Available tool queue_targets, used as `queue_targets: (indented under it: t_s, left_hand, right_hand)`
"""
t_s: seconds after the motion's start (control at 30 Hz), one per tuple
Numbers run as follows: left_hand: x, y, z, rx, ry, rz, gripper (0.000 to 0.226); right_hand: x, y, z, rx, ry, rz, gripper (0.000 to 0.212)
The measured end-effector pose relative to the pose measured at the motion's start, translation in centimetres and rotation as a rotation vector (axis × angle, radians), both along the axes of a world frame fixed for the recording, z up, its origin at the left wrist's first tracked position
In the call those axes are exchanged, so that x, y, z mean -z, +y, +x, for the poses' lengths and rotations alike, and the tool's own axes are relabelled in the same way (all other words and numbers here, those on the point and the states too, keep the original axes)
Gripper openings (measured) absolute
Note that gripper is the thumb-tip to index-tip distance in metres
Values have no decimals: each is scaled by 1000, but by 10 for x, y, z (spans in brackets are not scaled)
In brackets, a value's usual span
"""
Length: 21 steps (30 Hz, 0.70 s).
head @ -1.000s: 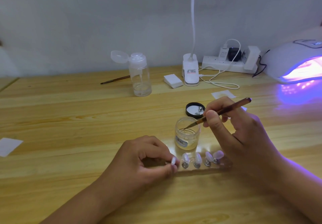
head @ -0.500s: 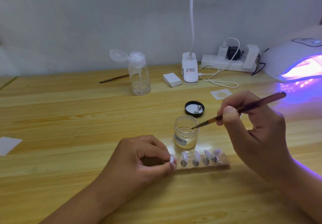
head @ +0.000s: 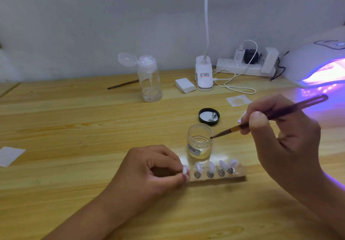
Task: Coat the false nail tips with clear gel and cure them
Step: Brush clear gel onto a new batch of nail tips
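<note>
A clear strip holder [head: 239,173] lies on the wooden table with several false nail tips [head: 211,167] standing on small metal pegs. My left hand [head: 155,170] pinches the leftmost nail tip [head: 184,170] at the holder's left end. Just behind the holder stands an open glass jar of clear gel [head: 200,143]. My right hand [head: 283,142] grips a thin brown brush [head: 270,117]; its tip sits at the jar's right rim. The UV nail lamp [head: 317,66] glows purple at the far right.
The jar's black lid [head: 209,116] lies behind the jar. Further back stand a clear pump bottle [head: 149,79], a second brush [head: 123,84], a stack of white pads [head: 185,85], a clip lamp base [head: 203,75] and a power strip [head: 242,68]. White wipes [head: 239,100] lie about.
My right hand has drawn back to the right, pulling the brush tip out of the jar to its right rim. My left hand has stayed at the holder's left end.
</note>
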<state>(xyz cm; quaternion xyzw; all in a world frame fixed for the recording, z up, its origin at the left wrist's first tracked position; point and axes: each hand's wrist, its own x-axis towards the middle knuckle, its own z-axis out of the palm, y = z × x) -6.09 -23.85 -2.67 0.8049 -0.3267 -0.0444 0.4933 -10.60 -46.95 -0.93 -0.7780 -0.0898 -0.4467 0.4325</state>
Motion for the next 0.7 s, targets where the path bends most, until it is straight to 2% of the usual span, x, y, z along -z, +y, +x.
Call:
queue_targets:
  t_s: [0.47,0.7]
  left_hand:
    - [0,2,0,-23,-24,-4,11]
    - [-1,2,-5,-56,-135,66,3]
  right_hand:
    - [1,1,-2,-3,-16,-23,16]
    - [0,-4,-4,25,-78,-24,21]
